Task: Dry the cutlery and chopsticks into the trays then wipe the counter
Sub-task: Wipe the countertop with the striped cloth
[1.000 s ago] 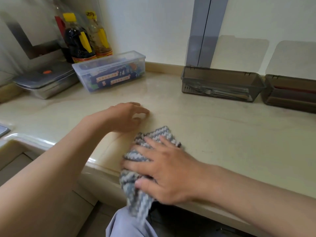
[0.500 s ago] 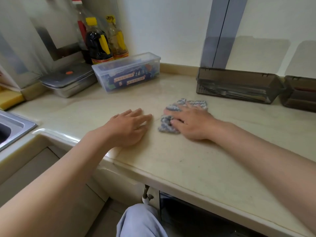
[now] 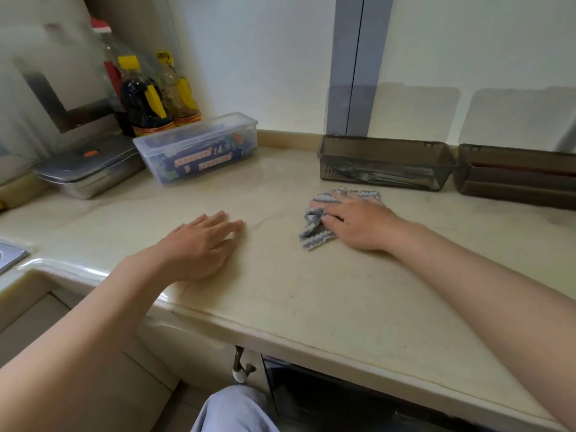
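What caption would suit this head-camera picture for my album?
Right hand presses a striped cloth on the counter near the cutlery tray; left hand rests flat.

In the upper left of the frame three bottles stand close together: a dark sauce bottle (image 3: 141,101) with a yellow cap, an amber bottle (image 3: 179,92) just right of it, and a red-capped bottle (image 3: 107,57) behind. Just below them lies a clear plastic box (image 3: 199,148) with its lid on and printed packets inside. Left of the box sits a flat metal container (image 3: 87,168) with an orange spot on its lid. A grey strip (image 3: 352,63) runs up the wall at upper centre. A sink corner (image 3: 11,255) shows at the left edge, and a pipe (image 3: 240,364) at lower centre.
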### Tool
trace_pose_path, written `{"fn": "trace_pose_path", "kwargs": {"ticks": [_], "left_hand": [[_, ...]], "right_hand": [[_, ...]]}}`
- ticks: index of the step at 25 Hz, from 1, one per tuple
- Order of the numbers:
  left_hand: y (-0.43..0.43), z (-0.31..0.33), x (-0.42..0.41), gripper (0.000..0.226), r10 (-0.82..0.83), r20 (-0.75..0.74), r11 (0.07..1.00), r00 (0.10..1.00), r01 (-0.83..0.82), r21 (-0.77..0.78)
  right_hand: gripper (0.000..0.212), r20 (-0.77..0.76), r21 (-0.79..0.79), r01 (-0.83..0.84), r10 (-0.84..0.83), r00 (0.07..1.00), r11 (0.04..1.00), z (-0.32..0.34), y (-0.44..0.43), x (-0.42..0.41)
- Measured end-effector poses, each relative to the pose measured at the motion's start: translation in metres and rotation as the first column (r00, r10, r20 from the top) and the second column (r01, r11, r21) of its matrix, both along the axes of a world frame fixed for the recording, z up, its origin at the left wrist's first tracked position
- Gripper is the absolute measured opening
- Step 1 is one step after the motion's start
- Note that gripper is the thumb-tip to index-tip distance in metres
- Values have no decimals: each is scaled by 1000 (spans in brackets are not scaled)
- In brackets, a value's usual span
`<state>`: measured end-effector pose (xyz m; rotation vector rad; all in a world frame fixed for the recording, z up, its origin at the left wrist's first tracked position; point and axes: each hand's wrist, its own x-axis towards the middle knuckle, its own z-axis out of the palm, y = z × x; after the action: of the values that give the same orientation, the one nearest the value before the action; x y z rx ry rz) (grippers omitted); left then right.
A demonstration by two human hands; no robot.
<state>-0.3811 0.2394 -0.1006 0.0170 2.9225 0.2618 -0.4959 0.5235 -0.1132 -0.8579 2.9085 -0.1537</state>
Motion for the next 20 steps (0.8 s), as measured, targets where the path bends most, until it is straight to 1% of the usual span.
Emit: {"fn": "trace_pose_path", "kwargs": {"ticks": [1, 2, 4, 7, 8, 10, 12, 13, 15, 16, 17, 18, 20], "left_hand": [[3, 2, 0, 47, 3, -8, 1000, 1000, -3, 10], [7, 4, -2, 46, -2, -29, 1000, 1000, 3, 19], [23, 6, -10, 47, -31, -58, 999, 998, 32, 18], [64, 3, -26, 56, -124, -55, 992, 991, 124, 2], [80, 3, -31, 60, -180, -46, 983, 983, 181, 7], [110, -2, -43, 78, -288, -15, 957, 957, 288, -25], [133, -6, -52, 91, -333, -15, 941, 943, 332, -59], [142, -4, -52, 88, -326, -28, 945, 945, 325, -46], [153, 1, -47, 62, -281, -47, 959, 959, 282, 22], [154, 0, -47, 54, -268, -52, 962, 962, 269, 33], [154, 1, -46, 52, -270, -54, 962, 961, 271, 23], [152, 0, -47, 52, -266, -45, 963, 963, 267, 32], [151, 2, -48, 51, -253, -41, 966, 967, 255, 50]], "right_hand": [[47, 18, 32, 21, -22, 1000, 999, -1, 4, -5], [48, 32, 46, 6, -8, 999, 999, -2, 4, 0], [49, 58, 39, -105, 103, 993, 994, 3, 3, 36], [49, 61, 21, -288, 286, 956, 957, 10, 26, 114], [50, 74, 21, -318, 316, 946, 948, 10, 38, 133], [49, 91, 15, -317, 314, 945, 948, 9, 60, 147], [47, 33, -19, -247, 248, 968, 969, 10, 77, 129], [46, 4, -54, -170, 170, 985, 984, 10, 91, 108], [45, 4, -97, 35, -35, 999, 995, 9, 134, 58], [45, 10, -71, 134, -134, 991, 988, 9, 158, 37], [46, 14, -20, 206, -206, 979, 978, 7, 177, 23], [47, 20, 17, 244, -244, 970, 970, 5, 189, 18], [48, 28, 20, 229, -230, 973, 973, 2, 190, 32]]}}
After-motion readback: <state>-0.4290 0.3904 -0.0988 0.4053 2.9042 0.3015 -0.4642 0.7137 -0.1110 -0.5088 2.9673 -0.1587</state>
